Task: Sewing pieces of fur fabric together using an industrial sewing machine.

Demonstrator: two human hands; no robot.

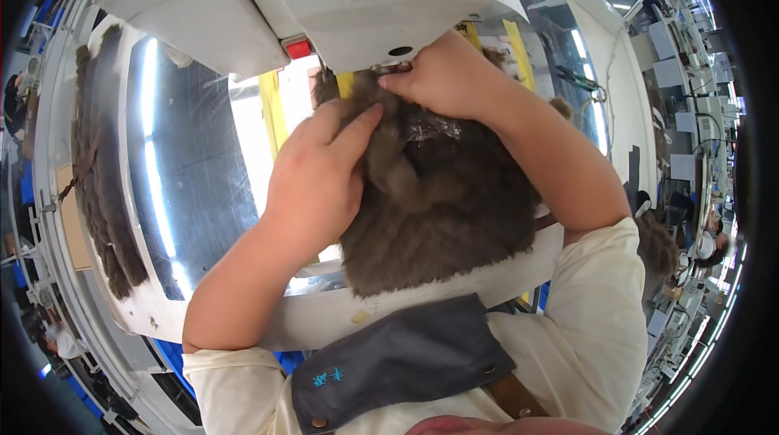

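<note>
A brown fur piece (442, 216) lies under the white sewing machine head (365, 13) and hangs over the table's near edge. My left hand (320, 167) grips the left side of the fur, thumb and fingers bent into the pile. Close to the machine's needle area, my right hand (442, 78) pinches the fur's far edge. A shiny patch (434, 128), perhaps clear film, shows on the fur between the hands. The machine head hides the needle and part of the far edge.
Long brown fur strips (109, 167) lie at the table's left side. Yellow tape strips (274, 110) mark the glossy work surface (195, 183). Green-handled snips (578, 79) rest at the right. Beyond are other workbenches and people.
</note>
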